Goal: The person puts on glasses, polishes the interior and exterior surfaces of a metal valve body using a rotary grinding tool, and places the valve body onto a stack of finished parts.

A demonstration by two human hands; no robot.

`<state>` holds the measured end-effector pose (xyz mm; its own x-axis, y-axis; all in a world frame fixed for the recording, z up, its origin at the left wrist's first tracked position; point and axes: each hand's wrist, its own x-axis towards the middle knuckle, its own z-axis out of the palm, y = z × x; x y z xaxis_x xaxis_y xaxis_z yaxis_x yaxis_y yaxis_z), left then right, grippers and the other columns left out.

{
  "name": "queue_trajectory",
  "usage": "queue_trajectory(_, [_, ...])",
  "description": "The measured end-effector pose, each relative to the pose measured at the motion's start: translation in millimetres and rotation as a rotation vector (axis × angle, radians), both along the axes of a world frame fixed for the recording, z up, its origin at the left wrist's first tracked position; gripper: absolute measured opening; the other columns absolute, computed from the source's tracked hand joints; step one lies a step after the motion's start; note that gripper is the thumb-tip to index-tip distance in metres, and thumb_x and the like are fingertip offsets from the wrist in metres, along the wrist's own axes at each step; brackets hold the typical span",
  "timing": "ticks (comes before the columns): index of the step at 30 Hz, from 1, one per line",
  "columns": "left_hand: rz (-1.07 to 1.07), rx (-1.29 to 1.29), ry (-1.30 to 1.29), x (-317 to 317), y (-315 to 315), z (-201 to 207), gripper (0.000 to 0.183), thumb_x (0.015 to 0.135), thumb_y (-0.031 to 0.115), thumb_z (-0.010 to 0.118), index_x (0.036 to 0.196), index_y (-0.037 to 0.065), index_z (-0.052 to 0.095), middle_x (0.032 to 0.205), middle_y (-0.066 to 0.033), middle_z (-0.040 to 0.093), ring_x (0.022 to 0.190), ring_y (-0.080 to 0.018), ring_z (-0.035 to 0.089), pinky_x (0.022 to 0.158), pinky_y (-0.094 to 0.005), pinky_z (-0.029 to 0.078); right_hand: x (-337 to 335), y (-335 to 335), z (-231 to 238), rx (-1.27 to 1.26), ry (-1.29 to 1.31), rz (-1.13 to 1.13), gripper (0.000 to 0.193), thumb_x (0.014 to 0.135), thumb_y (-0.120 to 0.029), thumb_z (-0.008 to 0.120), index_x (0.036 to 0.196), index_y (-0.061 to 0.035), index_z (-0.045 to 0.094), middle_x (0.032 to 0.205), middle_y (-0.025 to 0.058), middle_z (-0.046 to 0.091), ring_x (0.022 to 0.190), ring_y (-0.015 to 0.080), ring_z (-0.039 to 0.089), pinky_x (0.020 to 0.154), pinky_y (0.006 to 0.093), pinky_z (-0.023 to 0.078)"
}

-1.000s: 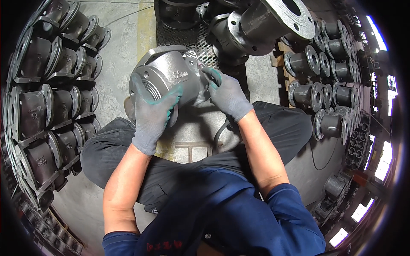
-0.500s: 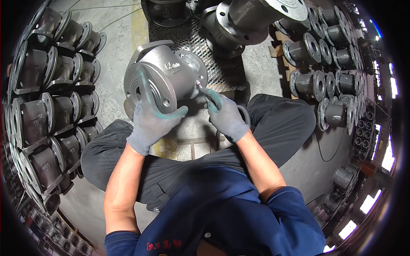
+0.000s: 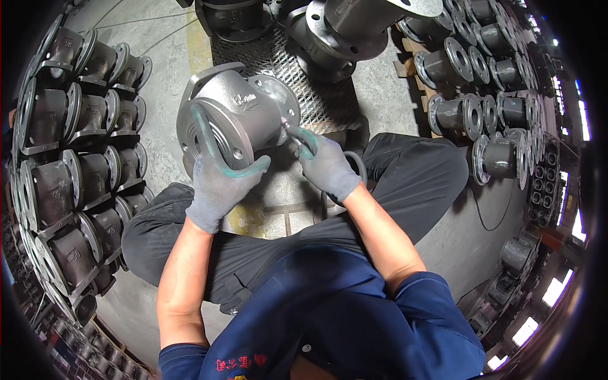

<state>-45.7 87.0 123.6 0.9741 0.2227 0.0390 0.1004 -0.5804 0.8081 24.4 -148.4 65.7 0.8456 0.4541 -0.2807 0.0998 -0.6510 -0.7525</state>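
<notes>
A grey cast-metal valve body [image 3: 237, 104] with round flanges and raised marks lies on its side in front of my crossed legs. Against its near flange lies my left hand [image 3: 225, 180] in a grey glove with green-coated fingers, one finger stretched along the flange face and the thumb wide apart; its other fingers are hidden. My right hand [image 3: 326, 166], gloved alike, is closed around a slim hand-held grinder [image 3: 292, 131]. The grinder's small pinkish tip is at the inner side of the right flange; whether it touches cannot be made out.
Larger dark castings [image 3: 345, 35] stand just beyond, on a patterned metal plate [image 3: 307, 95]. Stacked flanged castings [image 3: 50, 117] rise at my left. More castings [image 3: 446, 66] sit on wooden pallets at the right. A dark hose [image 3: 362, 164] curves beside my right wrist.
The whole view has shifted slightly, with the far castings higher in the picture. Hands, grinder and valve body keep nearly the same positions relative to each other.
</notes>
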Motion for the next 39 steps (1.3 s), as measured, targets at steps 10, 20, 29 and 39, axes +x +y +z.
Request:
queue_trajectory(10, [0.042,-0.050,-0.010,0.6,4.4,0.3,0.138,0.077,0.025,0.097,0.176,-0.009,0.006,0.173,-0.0387,0.035,0.158,-0.0433,0.046,0.128,-0.0462,0.040,0.0,0.0,0.2,-0.001,0.006,0.007,0.047,0.104,-0.003,0.064,0.150,-0.0110,0.067,0.128,0.0201,0.079,0.118,0.0349,0.078,0.103,0.0423,0.061])
queue_trajectory(20, [0.103,-0.154,-0.001,5.9,4.8,4.5,0.139,0.078,0.024,0.098,0.175,-0.012,0.006,0.174,-0.0350,0.035,0.155,-0.0348,0.048,0.127,-0.0411,0.041,-3.6,4.5,2.3,-0.014,0.028,-0.021,0.047,0.104,-0.007,0.064,0.150,-0.0103,0.066,0.133,0.0222,0.076,0.122,0.0399,0.074,0.106,0.0453,0.059])
queue_trajectory(29, [0.129,-0.148,0.020,7.6,1.3,7.8,0.137,0.078,0.022,0.099,0.174,-0.014,0.007,0.171,-0.0345,0.037,0.152,-0.0332,0.050,0.123,-0.0396,0.045,-3.0,7.1,-2.5,0.064,0.043,-0.058,0.046,0.105,-0.009,0.062,0.151,-0.0092,0.066,0.137,0.0219,0.075,0.128,0.0411,0.071,0.111,0.0462,0.056])
queue_trajectory(39, [0.160,-0.237,0.052,11.8,0.4,7.6,0.137,0.078,0.023,0.099,0.174,-0.015,0.007,0.171,-0.0331,0.037,0.153,-0.0336,0.049,0.124,-0.0390,0.044,6.3,-18.6,8.9,0.045,0.036,0.033,0.045,0.105,-0.011,0.063,0.150,-0.0107,0.068,0.130,0.0241,0.076,0.119,0.0421,0.074,0.104,0.0471,0.059])
